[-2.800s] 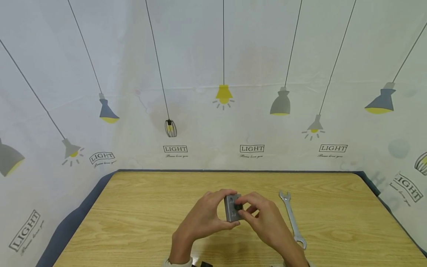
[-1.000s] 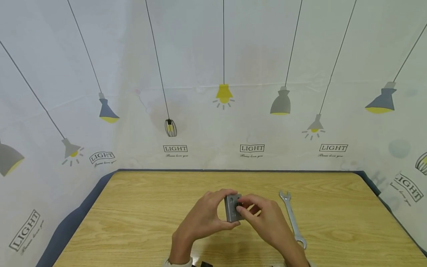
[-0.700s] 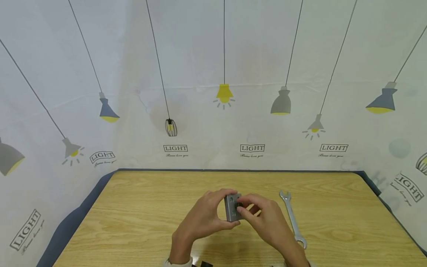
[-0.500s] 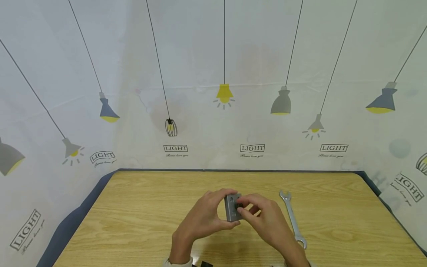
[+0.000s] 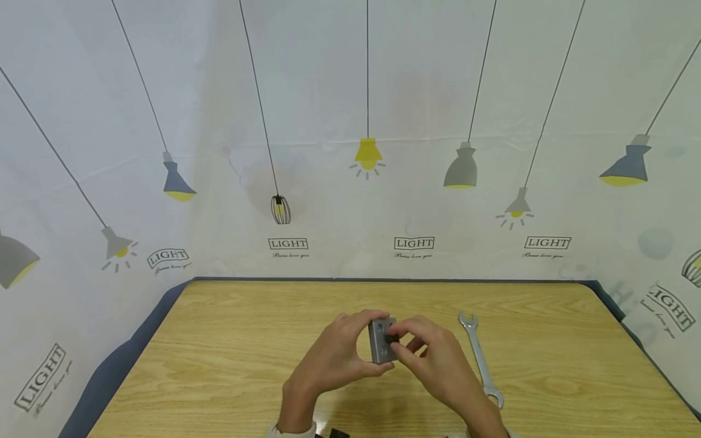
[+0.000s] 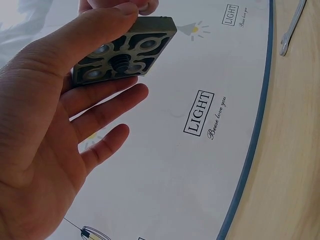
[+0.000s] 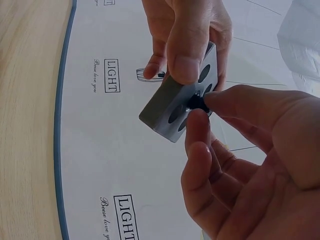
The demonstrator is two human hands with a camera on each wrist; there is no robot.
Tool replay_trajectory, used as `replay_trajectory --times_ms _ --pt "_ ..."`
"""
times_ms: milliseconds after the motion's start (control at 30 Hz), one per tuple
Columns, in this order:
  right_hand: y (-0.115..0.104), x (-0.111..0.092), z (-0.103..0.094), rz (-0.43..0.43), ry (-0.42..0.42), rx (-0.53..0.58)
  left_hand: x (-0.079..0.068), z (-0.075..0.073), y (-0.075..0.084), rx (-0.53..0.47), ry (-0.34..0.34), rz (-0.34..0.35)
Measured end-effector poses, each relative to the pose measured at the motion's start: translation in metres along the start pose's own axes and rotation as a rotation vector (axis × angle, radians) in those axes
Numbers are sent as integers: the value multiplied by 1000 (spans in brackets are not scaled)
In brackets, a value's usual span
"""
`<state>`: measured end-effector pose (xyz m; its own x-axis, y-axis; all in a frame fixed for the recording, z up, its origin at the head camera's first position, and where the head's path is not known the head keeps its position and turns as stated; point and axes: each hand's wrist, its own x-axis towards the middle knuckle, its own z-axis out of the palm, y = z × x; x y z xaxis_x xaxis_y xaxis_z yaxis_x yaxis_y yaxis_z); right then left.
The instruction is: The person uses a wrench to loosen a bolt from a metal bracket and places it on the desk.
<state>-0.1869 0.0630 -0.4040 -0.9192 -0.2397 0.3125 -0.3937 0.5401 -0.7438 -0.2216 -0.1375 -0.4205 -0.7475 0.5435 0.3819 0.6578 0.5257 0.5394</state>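
Above the table, my left hand (image 5: 331, 353) holds a grey rectangular plate (image 5: 376, 348) by its edges, between thumb and fingers. The plate has several round holes, and its ribbed back shows in the left wrist view. A black bolt (image 7: 197, 102) sits in the plate's middle; its threaded end (image 6: 120, 63) pokes out at the back. My right hand (image 5: 435, 359) pinches the bolt's outer end between thumb and index finger, partly covering it. The other right fingers are curled below, apart from the plate.
An open-ended wrench (image 5: 480, 359) lies on the wooden table (image 5: 235, 347), right of my right hand. A small black object (image 5: 338, 434) shows at the bottom edge, partly cut off. Behind the table hangs a white curtain (image 5: 328, 201) printed with lamps.
My right thumb and index finger have shifted round the bolt, and more of its dark end shows than a second ago. The left hand and plate stay in place.
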Motion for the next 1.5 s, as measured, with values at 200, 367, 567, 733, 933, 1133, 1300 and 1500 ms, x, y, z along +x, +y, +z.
replay_trajectory --times_ms 200,367,567,733,933,1133,1300,1500 --pt "0 0 0 0 -5 9 0 0 -1 3 3 8" --pt "-1 1 0 2 -5 14 0 0 0 8 1 6" --pt "-2 1 0 13 -12 15 0 -1 0 9 -1 1" --pt "-3 2 -2 78 -31 64 -1 -1 0 -13 -4 -16" --pt "-3 3 -2 181 10 66 -1 0 -1 -4 2 -9" --pt "-4 3 -2 223 21 85 -1 0 -1 -16 -1 -17" --pt "-3 3 -1 193 -2 89 -1 0 -1 -20 -5 -14" --pt "-2 4 1 171 -10 71 -1 0 0 -18 -5 -13"
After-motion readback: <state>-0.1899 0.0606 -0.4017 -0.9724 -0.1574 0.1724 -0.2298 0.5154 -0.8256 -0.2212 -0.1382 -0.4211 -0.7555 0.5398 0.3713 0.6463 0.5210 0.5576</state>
